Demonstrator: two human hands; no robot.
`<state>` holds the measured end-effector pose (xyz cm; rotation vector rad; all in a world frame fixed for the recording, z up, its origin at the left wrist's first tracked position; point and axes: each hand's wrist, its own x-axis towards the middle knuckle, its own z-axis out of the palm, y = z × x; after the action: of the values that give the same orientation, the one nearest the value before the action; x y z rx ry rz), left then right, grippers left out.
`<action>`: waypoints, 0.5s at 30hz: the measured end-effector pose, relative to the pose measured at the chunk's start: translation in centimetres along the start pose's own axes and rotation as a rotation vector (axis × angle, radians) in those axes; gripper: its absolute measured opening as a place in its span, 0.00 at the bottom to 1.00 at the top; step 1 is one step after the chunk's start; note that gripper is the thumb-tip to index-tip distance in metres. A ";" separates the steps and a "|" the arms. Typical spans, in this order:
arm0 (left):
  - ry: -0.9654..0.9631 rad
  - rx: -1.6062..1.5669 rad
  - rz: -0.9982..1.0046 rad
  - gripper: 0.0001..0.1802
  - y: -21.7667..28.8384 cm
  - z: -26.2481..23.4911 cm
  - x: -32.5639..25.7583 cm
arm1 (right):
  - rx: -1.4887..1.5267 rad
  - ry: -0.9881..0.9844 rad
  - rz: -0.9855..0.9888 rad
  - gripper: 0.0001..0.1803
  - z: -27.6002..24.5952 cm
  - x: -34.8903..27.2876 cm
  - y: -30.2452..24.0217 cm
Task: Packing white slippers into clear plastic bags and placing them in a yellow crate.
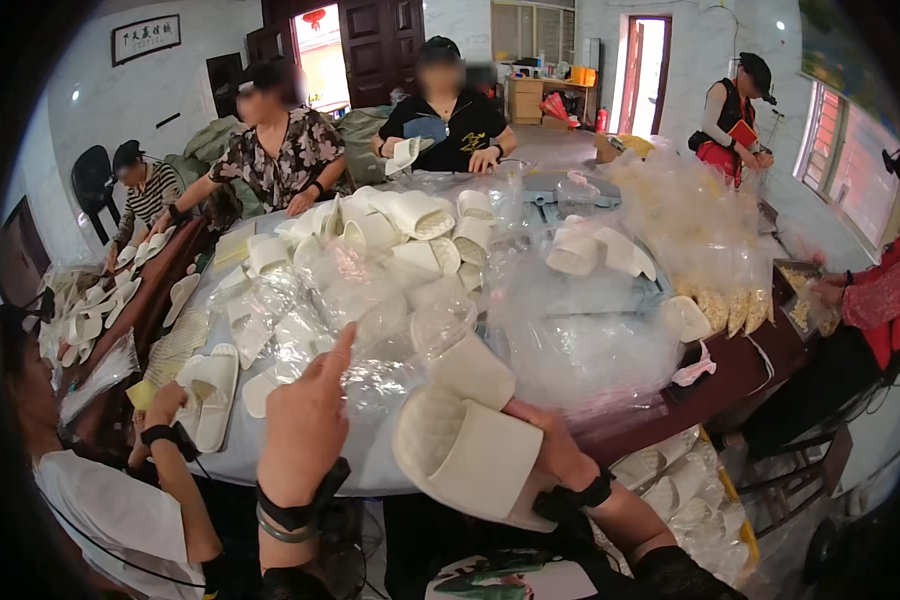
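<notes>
My right hand (558,452) grips a pair of cream-white slippers (475,445) by their side, close in front of me at the table's near edge. One slipper lies partly over the other, with broad straps and textured insoles. To the left, my left hand (305,430) is raised with its index finger stretched out and up; the other fingers are partly hidden, and nothing shows in the hand. Just beyond that finger lie clear plastic bags (370,330). A heap of white slippers (410,215) covers the middle of the table behind them.
Bags of small pale-yellow pieces (740,305) stand at the table's right. A crate of bagged slippers (680,490) sits on the floor at lower right. Beside me on the left, a co-worker's hand (165,402) is near another slipper pair (210,395). Other people work around the table.
</notes>
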<state>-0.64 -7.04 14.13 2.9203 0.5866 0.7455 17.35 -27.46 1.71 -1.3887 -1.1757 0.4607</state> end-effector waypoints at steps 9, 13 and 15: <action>-0.107 0.268 0.167 0.38 0.6 2.3 -1.1 | 0.107 0.036 0.020 0.24 -0.3 -1.7 0.6; -0.123 -0.068 0.315 0.40 -1.6 4.9 -1.1 | 0.031 0.030 0.061 0.24 -1.3 -1.2 0.0; -0.177 -0.223 0.189 0.40 -1.4 5.4 -1.5 | 0.024 0.022 -0.006 0.25 -0.8 -1.7 -0.1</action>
<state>0.23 -6.19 8.47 2.8169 0.1985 0.5209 17.25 -29.31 1.36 -1.3665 -1.1524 0.4525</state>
